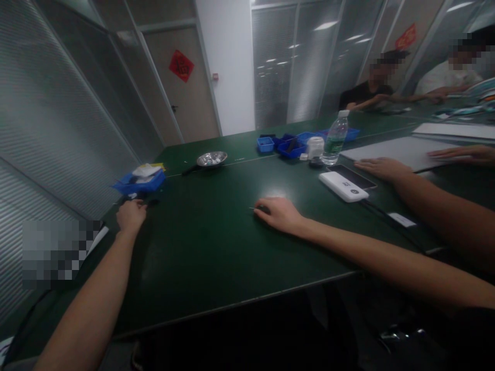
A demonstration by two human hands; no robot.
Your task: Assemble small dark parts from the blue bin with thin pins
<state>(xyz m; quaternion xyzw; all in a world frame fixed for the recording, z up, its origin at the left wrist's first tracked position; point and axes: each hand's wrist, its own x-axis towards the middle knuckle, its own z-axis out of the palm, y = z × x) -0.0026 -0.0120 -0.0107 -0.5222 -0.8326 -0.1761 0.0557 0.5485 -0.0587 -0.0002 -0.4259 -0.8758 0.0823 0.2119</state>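
My left hand (131,214) rests on the green table (201,257) at its left edge. Its fingers are curled closed round something dark that I cannot make out. It lies just in front of a blue tray (152,183) holding white and yellow bits. My right hand (280,212) lies palm down near the table's middle. Its fingers are closed over a small dark tool (263,208) whose thin tip points left.
A metal bowl (211,158) and several blue bins (288,145) stand at the back, beside a white jar (315,148) and a water bottle (335,137). A white power bank (343,186) and a phone (351,176) lie to the right. A neighbour's hand (381,167) rests there; other people sit beyond.
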